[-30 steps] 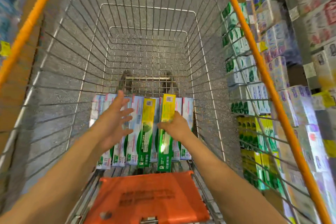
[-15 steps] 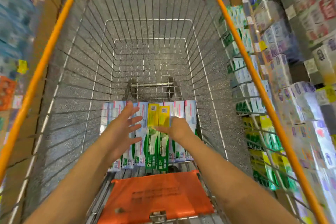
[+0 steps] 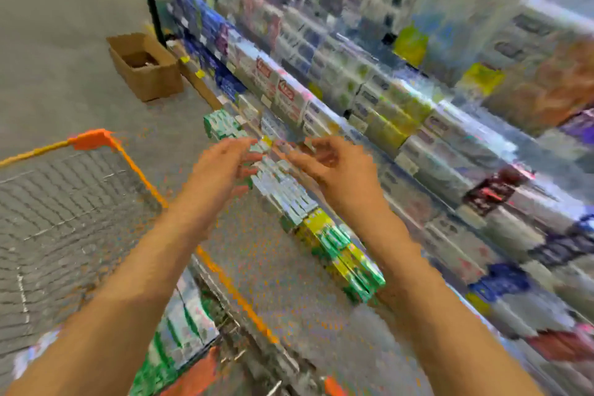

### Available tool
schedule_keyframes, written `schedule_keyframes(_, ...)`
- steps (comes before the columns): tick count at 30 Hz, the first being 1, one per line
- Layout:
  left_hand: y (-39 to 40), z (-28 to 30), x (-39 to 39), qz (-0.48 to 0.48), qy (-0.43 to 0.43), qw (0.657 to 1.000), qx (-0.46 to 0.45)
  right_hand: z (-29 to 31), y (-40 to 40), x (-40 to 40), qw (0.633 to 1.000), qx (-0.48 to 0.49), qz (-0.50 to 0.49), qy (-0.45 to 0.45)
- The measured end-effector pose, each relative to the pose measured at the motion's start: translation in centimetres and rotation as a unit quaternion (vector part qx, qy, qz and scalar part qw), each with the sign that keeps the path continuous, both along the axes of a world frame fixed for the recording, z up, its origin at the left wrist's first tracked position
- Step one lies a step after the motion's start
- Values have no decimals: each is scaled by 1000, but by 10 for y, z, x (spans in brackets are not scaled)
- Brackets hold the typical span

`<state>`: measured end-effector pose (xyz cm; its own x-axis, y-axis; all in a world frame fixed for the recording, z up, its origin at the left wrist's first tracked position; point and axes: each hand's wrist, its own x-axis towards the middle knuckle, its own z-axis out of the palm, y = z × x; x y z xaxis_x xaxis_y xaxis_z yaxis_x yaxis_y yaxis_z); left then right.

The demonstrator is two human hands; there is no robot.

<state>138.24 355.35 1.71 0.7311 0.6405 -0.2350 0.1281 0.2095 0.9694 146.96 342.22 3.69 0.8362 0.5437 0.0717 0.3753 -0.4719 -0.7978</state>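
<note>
**A:** What's the layout?

**B:** Stocked shelving (image 3: 418, 90) runs along the right. A wire cart (image 3: 141, 177) with an orange rim sits to the left, and a brown carton (image 3: 146, 69) is on the floor beyond.

**A:** And the goods?

**B:** A row of pale toothpaste boxes (image 3: 283, 193) sits at a low shelf's edge, with green-and-yellow boxes (image 3: 340, 251) just nearer.

**A:** Hands?

**B:** The left hand (image 3: 221, 167) and right hand (image 3: 334, 167) hover either side of the row's far end. The fingers are loosely spread, slightly curled and holding nothing — blur hides finer detail.

**A:** How will a box handle?

**B:** Light, stiff card, I'd judge — smooth, and crushable at the ends. Pinch it across the long sides, near the middle.
</note>
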Motion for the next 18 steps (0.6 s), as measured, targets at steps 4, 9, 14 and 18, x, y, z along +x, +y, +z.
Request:
schedule_keyframes(4,-80,14,64,-86,-9,994,61,15,-116,48,996,-4,-88,-34)
schedule_keyframes(9,-176,-6,146,-156,30,984,81,1,-242,114,987,-12,-157,-13)
schedule_keyframes(14,-250,-54,207,-191,65,978,56,-34,-326,163,984,-92,-152,15)
schedule_keyframes(18,-274,-95,242,-226,101,966,79,-74,-353,186,978,-137,-141,69)
